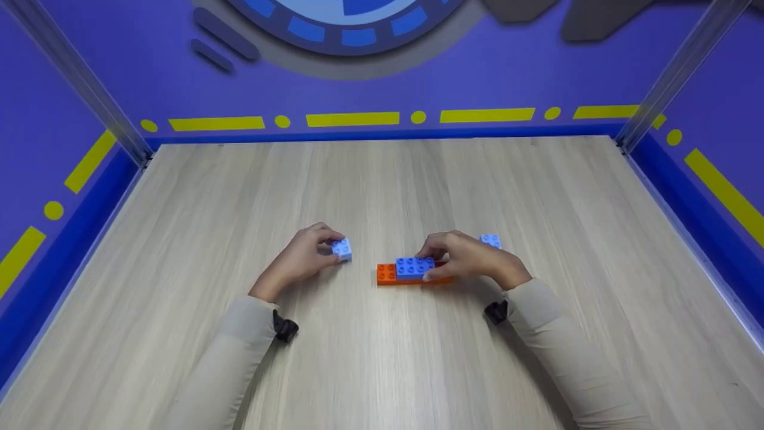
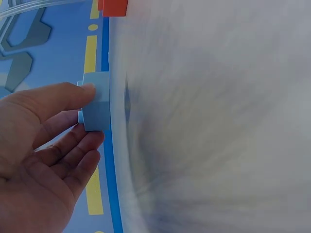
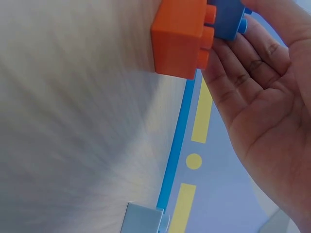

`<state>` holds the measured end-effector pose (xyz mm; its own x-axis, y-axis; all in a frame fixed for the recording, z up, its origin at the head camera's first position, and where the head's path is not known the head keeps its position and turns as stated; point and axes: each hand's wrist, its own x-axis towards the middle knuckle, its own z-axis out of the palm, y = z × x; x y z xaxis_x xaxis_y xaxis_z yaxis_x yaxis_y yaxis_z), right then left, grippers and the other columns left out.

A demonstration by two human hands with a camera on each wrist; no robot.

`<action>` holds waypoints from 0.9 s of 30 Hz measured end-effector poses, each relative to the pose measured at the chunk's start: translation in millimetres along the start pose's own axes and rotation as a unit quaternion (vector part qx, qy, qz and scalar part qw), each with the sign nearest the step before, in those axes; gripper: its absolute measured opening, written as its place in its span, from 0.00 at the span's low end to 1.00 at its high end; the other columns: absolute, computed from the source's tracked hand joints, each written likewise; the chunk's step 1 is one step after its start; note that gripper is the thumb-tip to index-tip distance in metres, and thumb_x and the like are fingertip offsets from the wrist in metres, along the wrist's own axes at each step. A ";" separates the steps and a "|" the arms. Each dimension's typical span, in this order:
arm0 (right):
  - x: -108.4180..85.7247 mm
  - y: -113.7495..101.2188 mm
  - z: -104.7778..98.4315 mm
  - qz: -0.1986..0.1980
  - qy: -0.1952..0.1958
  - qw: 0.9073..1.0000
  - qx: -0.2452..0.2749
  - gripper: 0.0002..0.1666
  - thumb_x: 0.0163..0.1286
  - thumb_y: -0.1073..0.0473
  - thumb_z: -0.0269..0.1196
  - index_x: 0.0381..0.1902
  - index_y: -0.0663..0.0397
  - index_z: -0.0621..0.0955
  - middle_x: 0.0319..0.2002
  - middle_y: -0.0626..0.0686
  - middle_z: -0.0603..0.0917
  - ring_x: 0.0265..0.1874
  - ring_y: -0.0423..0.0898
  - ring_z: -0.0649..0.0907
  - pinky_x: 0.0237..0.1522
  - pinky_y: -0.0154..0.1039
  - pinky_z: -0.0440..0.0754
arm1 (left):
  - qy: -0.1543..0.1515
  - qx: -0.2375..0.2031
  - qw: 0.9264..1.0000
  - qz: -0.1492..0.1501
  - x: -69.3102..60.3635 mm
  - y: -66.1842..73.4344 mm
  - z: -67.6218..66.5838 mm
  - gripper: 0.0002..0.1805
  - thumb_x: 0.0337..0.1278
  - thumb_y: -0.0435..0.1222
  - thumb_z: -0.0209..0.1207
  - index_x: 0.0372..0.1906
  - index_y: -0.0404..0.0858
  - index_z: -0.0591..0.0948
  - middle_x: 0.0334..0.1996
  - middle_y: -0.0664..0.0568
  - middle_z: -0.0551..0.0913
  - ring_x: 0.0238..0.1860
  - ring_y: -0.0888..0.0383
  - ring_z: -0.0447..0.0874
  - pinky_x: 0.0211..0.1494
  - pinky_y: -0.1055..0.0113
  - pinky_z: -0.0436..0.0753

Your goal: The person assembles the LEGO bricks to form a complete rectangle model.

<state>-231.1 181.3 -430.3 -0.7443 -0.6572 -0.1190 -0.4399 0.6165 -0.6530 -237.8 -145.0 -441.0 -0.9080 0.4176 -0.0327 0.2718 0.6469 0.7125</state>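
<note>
My left hand (image 1: 307, 255) pinches a light blue building brick (image 1: 342, 249) between thumb and fingers. In the left wrist view that brick (image 2: 97, 102) has its studs turned toward the palm and a gap between it and the tabletop. On the right, my right hand (image 1: 465, 257) grips a darker blue brick (image 1: 414, 268) by its sides. This blue brick sits on top of a long orange brick (image 1: 386, 273), whose left studs stay bare. The right wrist view has the orange brick's end (image 3: 177, 41) near the fingers, with the blue brick (image 3: 228, 19) partly hidden.
Another light blue brick (image 1: 490, 240) lies behind my right hand on the wooden table (image 1: 382, 358). Purple and blue panels (image 1: 358, 95) with yellow marks wall the table at the back and both sides.
</note>
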 end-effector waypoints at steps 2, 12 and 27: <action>-0.1 -0.3 -0.3 -0.001 0.001 1.000 0.000 0.17 0.58 0.55 0.71 0.44 0.54 0.83 0.43 0.52 0.84 0.42 0.48 0.82 0.49 0.47 0.81 | -0.002 -0.002 1.000 0.007 -0.3 2.3 0.2 0.20 0.54 0.29 0.64 0.54 0.34 0.80 0.49 0.46 0.79 0.55 0.48 0.79 0.60 0.53 0.77; 0.0 -1.4 -0.4 0.001 -0.003 1.000 -0.007 0.18 0.59 0.53 0.71 0.45 0.54 0.83 0.44 0.52 0.84 0.43 0.49 0.82 0.49 0.47 0.81 | -0.014 -0.001 0.999 0.036 2.1 6.8 3.5 0.18 0.54 0.29 0.63 0.53 0.34 0.81 0.47 0.46 0.79 0.53 0.48 0.79 0.60 0.53 0.77; 1.8 1.3 0.9 -0.010 0.001 1.000 -0.001 0.17 0.58 0.55 0.71 0.44 0.55 0.83 0.42 0.52 0.84 0.40 0.48 0.82 0.48 0.47 0.81 | -0.015 0.010 0.996 0.086 2.3 25.0 10.6 0.18 0.55 0.29 0.63 0.53 0.35 0.82 0.46 0.48 0.80 0.50 0.51 0.78 0.57 0.54 0.78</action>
<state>-232.5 180.5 -432.1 -0.7360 -0.6688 -0.1046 -0.4554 0.6035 -0.6545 -229.7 -121.1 -430.6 -0.8382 0.5412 0.0672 0.4283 0.5769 0.6955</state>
